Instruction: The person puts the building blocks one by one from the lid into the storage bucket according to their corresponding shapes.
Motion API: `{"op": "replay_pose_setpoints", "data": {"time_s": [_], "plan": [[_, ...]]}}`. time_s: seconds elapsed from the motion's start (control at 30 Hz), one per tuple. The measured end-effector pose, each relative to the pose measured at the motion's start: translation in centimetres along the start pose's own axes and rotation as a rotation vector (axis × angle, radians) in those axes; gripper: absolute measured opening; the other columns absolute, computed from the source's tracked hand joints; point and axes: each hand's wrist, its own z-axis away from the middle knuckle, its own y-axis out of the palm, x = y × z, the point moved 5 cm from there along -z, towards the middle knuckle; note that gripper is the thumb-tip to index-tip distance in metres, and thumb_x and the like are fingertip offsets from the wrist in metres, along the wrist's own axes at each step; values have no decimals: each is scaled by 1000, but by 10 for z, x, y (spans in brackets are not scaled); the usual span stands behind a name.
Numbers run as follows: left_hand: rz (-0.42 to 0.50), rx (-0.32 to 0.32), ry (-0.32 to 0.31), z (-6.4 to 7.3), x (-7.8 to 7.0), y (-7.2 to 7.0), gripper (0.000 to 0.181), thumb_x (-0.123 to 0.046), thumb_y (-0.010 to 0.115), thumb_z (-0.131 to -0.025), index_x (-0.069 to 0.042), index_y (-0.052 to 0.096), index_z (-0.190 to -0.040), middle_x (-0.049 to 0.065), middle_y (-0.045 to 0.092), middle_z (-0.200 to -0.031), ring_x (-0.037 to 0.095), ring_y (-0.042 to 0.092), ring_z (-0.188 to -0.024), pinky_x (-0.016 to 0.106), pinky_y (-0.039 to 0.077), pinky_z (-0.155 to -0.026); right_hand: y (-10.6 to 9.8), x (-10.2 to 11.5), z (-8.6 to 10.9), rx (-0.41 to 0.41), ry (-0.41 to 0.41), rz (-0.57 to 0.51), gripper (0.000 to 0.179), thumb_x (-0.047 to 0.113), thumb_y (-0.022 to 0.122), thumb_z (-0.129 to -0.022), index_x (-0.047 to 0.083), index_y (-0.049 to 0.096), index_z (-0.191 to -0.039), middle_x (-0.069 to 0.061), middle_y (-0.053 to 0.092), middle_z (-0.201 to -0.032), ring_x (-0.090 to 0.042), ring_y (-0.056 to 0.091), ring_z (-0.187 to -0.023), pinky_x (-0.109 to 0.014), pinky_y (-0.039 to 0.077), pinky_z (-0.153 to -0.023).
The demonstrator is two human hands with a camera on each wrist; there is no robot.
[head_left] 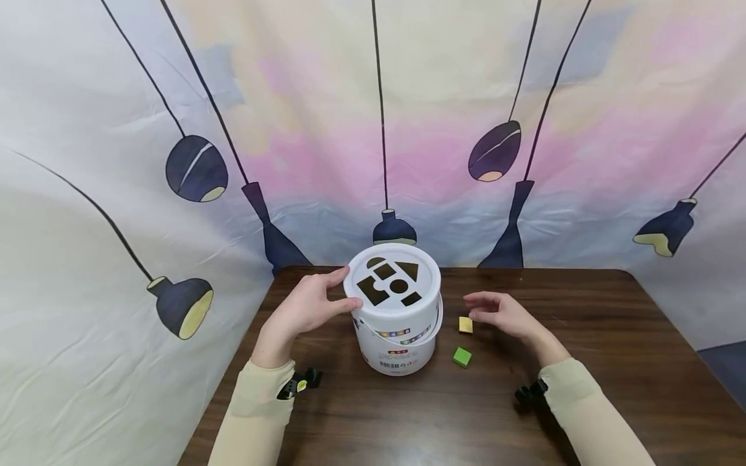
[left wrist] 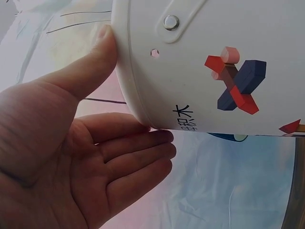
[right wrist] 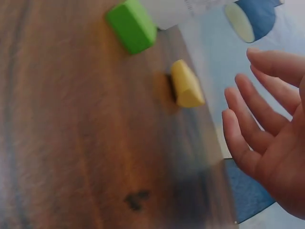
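A white lidded bucket [head_left: 396, 343] stands upright on the table, its lid [head_left: 428, 272] cut with several shaped holes. My left hand [head_left: 309, 301] rests against the lid's left edge, thumb and index finger apart along the rim. In the left wrist view the fingers of that hand [left wrist: 71, 143] are mostly straight, and printed blocks decorate the bucket wall [left wrist: 162, 86]. To the bucket's right lie a small yellow block [head_left: 465, 325] and a green block [head_left: 462, 357]. My right hand [head_left: 509, 317] hovers beside the yellow block [right wrist: 187, 85], fingers loosely bent and holding nothing.
The dark wooden table [head_left: 583, 343] extends out to the right. Behind it hangs a cloth backdrop [head_left: 326, 129] printed with pendant lamps. The bucket's white handle [head_left: 438, 323] hangs down across its front.
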Motion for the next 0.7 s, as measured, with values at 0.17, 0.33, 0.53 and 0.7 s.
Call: {"op": "replay_pose_setpoints", "data": {"time_s": [0.17, 0.33, 0.53, 0.7], "plan": [[0, 0, 0, -1, 1, -1, 84, -46, 82, -96, -8, 46, -162, 12, 50, -161, 27, 46, -150, 54, 44, -118, 6, -9, -2, 11, 52, 103, 59, 24, 80, -99, -3, 61, -148, -24, 63, -145, -39, 63, -128, -51, 54, -105], [-6, -1, 0, -1, 1, -1, 85, -46, 82, -96, -8, 46, -162, 13, 50, -161, 28, 45, -150, 54, 43, -118, 14, -16, -4, 15, 85, 155, 60, 24, 83, -96, -5, 63, -145, -24, 65, -140, -33, 65, -118, -46, 55, -99], [-13, -3, -5, 0, 0, -1, 85, -46, 82, -96, -7, 46, -162, 13, 50, -161, 30, 46, -150, 55, 43, -118, 18, -19, -7, 6, 80, 232, 54, 27, 85, -95, -2, 70, -137, -14, 72, -126, -26, 65, -109, -44, 55, -93], [-4, 2, -7, -1, -1, -1, 85, -46, 82, -96, -8, 46, -163, 13, 50, -161, 29, 45, -150, 55, 43, -118, 22, -17, -6, 43, 96, 276, 43, 22, 86, -93, 1, 75, -129, -6, 72, -112, -23, 64, -101, -42, 54, -88]]}}
